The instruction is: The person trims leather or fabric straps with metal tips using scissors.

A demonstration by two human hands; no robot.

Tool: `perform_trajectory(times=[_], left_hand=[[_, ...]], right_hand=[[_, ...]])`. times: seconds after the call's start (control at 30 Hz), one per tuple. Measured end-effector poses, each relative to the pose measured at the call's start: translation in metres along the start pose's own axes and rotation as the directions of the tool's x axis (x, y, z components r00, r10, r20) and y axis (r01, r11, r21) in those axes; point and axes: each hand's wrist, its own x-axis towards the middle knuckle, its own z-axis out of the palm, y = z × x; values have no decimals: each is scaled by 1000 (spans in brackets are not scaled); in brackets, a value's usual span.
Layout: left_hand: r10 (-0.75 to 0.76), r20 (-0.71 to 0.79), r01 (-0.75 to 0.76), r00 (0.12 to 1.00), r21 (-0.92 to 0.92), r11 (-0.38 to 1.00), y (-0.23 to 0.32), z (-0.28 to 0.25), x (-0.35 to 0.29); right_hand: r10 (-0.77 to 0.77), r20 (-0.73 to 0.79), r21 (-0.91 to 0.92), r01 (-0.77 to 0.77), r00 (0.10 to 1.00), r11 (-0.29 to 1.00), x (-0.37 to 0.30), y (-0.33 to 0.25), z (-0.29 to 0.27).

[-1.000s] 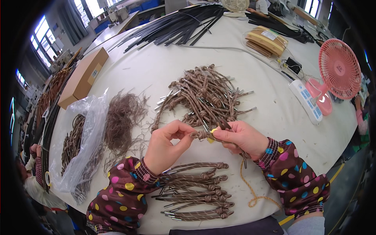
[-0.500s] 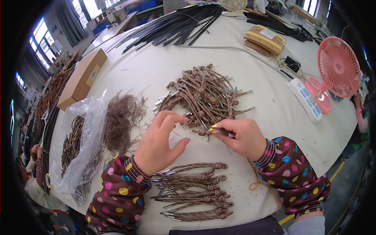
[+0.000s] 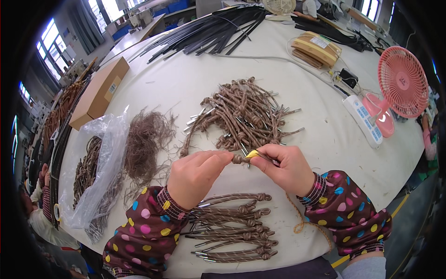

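My left hand (image 3: 197, 176) is closed, its fingertips pinching one end of a knotted brown cord (image 3: 238, 159). Opposite it, my right hand (image 3: 290, 171) is closed around a small dark metal tool with a yellow part (image 3: 252, 154); its exact kind is mostly hidden by the fingers. The yellow part lies against the cord beside the knot. Just beyond both hands rises a tangled heap of brown knotted cords (image 3: 241, 109) with silvery metal tips. Nearer to me, several similar cords (image 3: 244, 229) lie side by side in a row, knots to the right.
Brown loose thread (image 3: 145, 146) is heaped left of my hands, beside a clear plastic bag (image 3: 95, 186) and a cardboard box (image 3: 100, 95). On the right stand a white power strip (image 3: 363, 121) and a pink fan (image 3: 402, 81). Black strips (image 3: 209, 35) cover the far side.
My left hand has moved right and its spread fingers have closed on the knotted cord. My right hand keeps the tool at nearly the same place.
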Motion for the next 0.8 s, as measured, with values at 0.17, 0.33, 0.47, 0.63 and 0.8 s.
perform_trajectory(times=[0.17,0.33,0.47,0.63,0.8], left_hand=[[-25,-36,26,999,35,999,1,0,1],[-264,-57,234,963,-314,920,1,12,-6],[-270,-64,234,961,-338,911,4,12,-6],[-100,-106,87,989,-124,988,-4,6,-5],[0,-150,-9,989,-63,998,-3,5,-1]], right_hand=[[85,28,264,-90,996,960,-2,1,11],[229,134,528,-265,964,807,-3,-8,17],[199,164,448,-252,966,858,-1,7,18],[-6,-13,-120,5,1000,993,0,-15,-1],[-314,38,-393,303,949,868,8,-37,-13]])
